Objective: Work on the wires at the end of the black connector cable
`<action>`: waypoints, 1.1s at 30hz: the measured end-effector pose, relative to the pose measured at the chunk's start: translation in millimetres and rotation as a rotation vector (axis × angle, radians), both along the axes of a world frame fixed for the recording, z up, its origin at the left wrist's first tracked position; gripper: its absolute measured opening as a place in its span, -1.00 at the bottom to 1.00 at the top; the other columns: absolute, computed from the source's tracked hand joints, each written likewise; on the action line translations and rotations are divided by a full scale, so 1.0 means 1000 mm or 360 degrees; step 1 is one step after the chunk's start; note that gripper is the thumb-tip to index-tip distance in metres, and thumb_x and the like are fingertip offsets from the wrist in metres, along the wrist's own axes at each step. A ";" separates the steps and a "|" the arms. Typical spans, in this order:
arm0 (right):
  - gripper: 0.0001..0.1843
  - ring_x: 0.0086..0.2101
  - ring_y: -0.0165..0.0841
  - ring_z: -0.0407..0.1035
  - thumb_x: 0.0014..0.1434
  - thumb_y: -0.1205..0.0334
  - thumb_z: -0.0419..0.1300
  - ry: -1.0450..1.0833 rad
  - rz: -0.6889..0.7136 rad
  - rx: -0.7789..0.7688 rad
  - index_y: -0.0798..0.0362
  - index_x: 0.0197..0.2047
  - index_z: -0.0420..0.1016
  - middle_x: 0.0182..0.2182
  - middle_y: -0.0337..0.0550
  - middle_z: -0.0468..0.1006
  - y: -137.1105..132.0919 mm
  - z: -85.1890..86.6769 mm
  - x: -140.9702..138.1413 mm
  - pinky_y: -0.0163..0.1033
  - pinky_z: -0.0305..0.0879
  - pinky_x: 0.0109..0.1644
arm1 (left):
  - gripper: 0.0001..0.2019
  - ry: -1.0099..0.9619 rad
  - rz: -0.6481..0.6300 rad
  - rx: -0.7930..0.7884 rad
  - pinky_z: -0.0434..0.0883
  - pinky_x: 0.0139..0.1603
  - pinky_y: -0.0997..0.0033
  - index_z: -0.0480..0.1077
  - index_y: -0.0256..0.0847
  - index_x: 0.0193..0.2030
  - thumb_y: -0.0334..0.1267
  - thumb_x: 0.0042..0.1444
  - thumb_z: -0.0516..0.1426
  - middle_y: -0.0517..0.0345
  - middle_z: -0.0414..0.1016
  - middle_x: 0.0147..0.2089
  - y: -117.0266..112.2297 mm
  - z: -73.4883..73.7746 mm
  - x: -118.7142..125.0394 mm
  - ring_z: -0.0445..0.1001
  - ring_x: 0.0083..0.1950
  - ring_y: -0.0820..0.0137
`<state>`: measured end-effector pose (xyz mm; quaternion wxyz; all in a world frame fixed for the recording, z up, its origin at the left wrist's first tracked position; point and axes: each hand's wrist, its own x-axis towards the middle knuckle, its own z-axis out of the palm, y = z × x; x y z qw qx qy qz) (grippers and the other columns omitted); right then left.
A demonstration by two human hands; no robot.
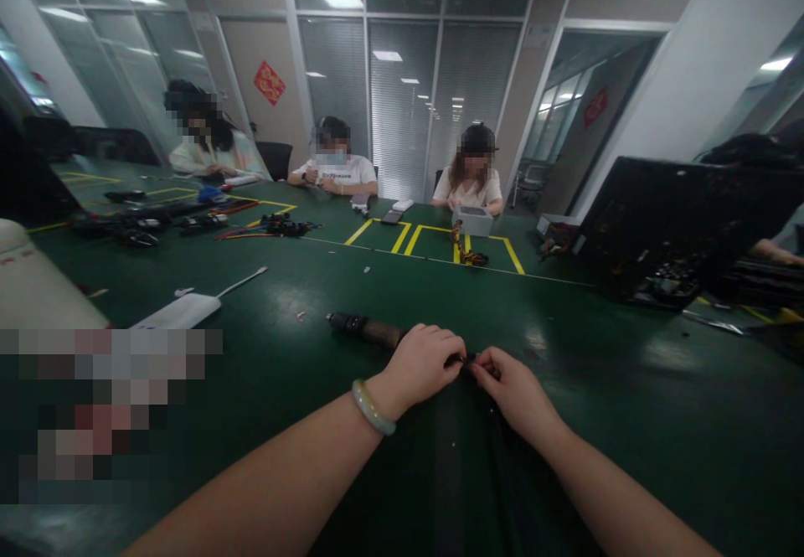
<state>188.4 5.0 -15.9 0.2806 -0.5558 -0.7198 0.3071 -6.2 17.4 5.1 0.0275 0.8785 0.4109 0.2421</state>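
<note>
- Bearings taken from the meeting point of the hands; 12 is straight away from the wearer.
- Left hand (pixel 428 360) — back uppermost, fingers curled mostly closed, fingertips on a small dark piece (pixel 468 359). Pale bangle (pixel 373 409) on that wrist.
- Right hand (pixel 510 385) — thumb and forefinger pinched on the same piece from the 3 o'clock side, other fingers folded in.
- Dark piece sits at the centre, between both sets of fingertips; mostly covered, so its shape cannot be told.
- Dark rod (pixel 378 333) on the green surface (pixel 282 389), pointed tip toward 10; near end passes out of sight behind the left hand. Whether that hand also grips it, cannot tell.
- At 9, well apart: white adapter (pixel 182 312), its short lead pointing up toward 10.
- At 10, farther out: tangle of black cables (pixel 135 226), more dark leads (pixel 282 224) near it.
- At 12, across the surface: coloured wires (pixel 468 253), just short of a white box (pixel 476 222); yellow tape (pixel 400 239) marks the surface toward 11.
- At 2: black computer case (pixel 666 222), standing open.
- Three people seated on the far side, at 10, 11 and 12.
</note>
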 end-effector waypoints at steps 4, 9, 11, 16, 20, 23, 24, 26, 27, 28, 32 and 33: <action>-0.84 -0.39 -0.35 0.42 0.20 0.12 0.11 0.0010 0.0018 0.0013 0.01 -0.30 0.44 -0.42 -0.26 0.54 -0.001 0.001 0.001 -0.31 0.23 -0.35 | -0.94 0.0028 -0.0010 0.0019 0.24 -0.09 0.30 0.44 -0.12 -0.23 -0.30 0.15 0.18 0.22 0.50 -0.20 -0.001 0.000 -0.001 0.42 -0.12 0.34; -0.85 -0.37 -0.34 0.43 0.20 0.14 0.11 0.0015 0.0061 0.0041 0.00 -0.28 0.45 -0.39 -0.25 0.55 -0.004 0.001 0.002 -0.30 0.25 -0.32 | -0.95 0.0090 -0.0071 0.0046 0.23 -0.09 0.30 0.43 -0.12 -0.22 -0.29 0.17 0.16 0.23 0.51 -0.21 -0.006 0.005 -0.004 0.41 -0.12 0.33; -0.84 -0.36 -0.34 0.43 0.19 0.14 0.11 0.0012 0.0067 0.0055 0.01 -0.28 0.45 -0.39 -0.25 0.55 -0.003 0.000 0.002 -0.30 0.25 -0.31 | -0.95 0.0133 -0.0079 0.0056 0.22 -0.09 0.29 0.43 -0.14 -0.22 -0.30 0.18 0.15 0.20 0.52 -0.20 -0.008 0.007 -0.004 0.40 -0.12 0.33; -0.85 -0.38 -0.34 0.44 0.19 0.15 0.11 -0.0028 0.0053 0.0074 0.00 -0.29 0.45 -0.41 -0.25 0.55 -0.002 -0.002 0.004 -0.30 0.24 -0.33 | -0.95 0.0151 -0.0020 0.0095 0.22 -0.08 0.28 0.42 -0.14 -0.22 -0.30 0.20 0.12 0.18 0.51 -0.22 -0.013 0.004 0.002 0.39 -0.11 0.31; -0.85 -0.39 -0.34 0.44 0.19 0.14 0.11 -0.0092 0.0005 0.0086 -0.01 -0.28 0.45 -0.42 -0.25 0.56 -0.004 0.000 0.005 -0.31 0.23 -0.35 | -0.96 0.0126 0.0034 0.0085 0.24 -0.05 0.27 0.40 -0.14 -0.22 -0.30 0.19 0.13 0.18 0.50 -0.24 -0.013 0.000 0.005 0.40 -0.11 0.30; -0.85 -0.38 -0.33 0.45 0.18 0.15 0.12 -0.0061 -0.0011 0.0090 0.00 -0.28 0.46 -0.40 -0.23 0.57 -0.005 0.001 0.004 -0.31 0.24 -0.34 | -0.94 0.0082 0.0042 0.0070 0.25 -0.04 0.27 0.39 -0.15 -0.20 -0.33 0.17 0.15 0.18 0.50 -0.21 -0.011 0.000 0.005 0.41 -0.10 0.31; -0.85 -0.37 -0.33 0.46 0.18 0.15 0.12 -0.0045 -0.0012 0.0090 0.01 -0.29 0.46 -0.40 -0.22 0.58 -0.005 0.002 0.003 -0.32 0.25 -0.34 | -0.92 0.0063 0.0046 0.0067 0.26 -0.03 0.27 0.38 -0.15 -0.18 -0.33 0.17 0.16 0.18 0.50 -0.20 -0.010 0.000 0.004 0.42 -0.10 0.31; -0.85 -0.37 -0.33 0.46 0.18 0.15 0.12 -0.0022 -0.0027 0.0107 0.01 -0.30 0.46 -0.39 -0.21 0.59 -0.005 0.002 0.003 -0.32 0.25 -0.34 | -0.87 0.0048 0.0037 0.0040 0.28 -0.05 0.29 0.37 -0.15 -0.16 -0.31 0.15 0.18 0.18 0.49 -0.18 -0.008 0.001 0.003 0.43 -0.10 0.31; -0.85 -0.37 -0.33 0.46 0.18 0.15 0.13 -0.0023 -0.0035 0.0114 0.02 -0.30 0.47 -0.39 -0.21 0.59 -0.006 0.002 0.002 -0.32 0.25 -0.34 | -0.87 0.0042 0.0041 0.0039 0.28 -0.05 0.28 0.37 -0.16 -0.17 -0.31 0.14 0.19 0.18 0.49 -0.19 -0.007 0.001 0.003 0.43 -0.11 0.31; -0.85 -0.39 -0.34 0.46 0.18 0.15 0.13 -0.0029 -0.0034 0.0117 0.02 -0.31 0.47 -0.40 -0.22 0.58 -0.006 0.003 0.002 -0.32 0.24 -0.35 | -0.87 0.0040 0.0042 0.0037 0.28 -0.05 0.27 0.38 -0.16 -0.16 -0.31 0.14 0.19 0.18 0.49 -0.19 -0.007 0.001 0.003 0.43 -0.11 0.30; -0.84 -0.44 -0.37 0.44 0.19 0.15 0.14 -0.0061 -0.0051 0.0107 0.02 -0.34 0.46 -0.46 -0.25 0.57 -0.007 0.004 0.002 -0.34 0.21 -0.38 | -0.90 0.0027 0.0014 0.0034 0.30 -0.09 0.25 0.38 -0.15 -0.19 -0.31 0.14 0.18 0.20 0.48 -0.22 -0.005 0.000 0.003 0.43 -0.14 0.30; -0.83 -0.44 -0.37 0.44 0.19 0.14 0.14 -0.0062 -0.0049 0.0095 0.02 -0.35 0.47 -0.46 -0.25 0.57 -0.007 0.004 0.001 -0.34 0.21 -0.38 | -0.91 0.0023 0.0008 0.0031 0.30 -0.10 0.26 0.38 -0.14 -0.19 -0.30 0.15 0.17 0.20 0.48 -0.22 -0.005 -0.001 0.003 0.43 -0.14 0.30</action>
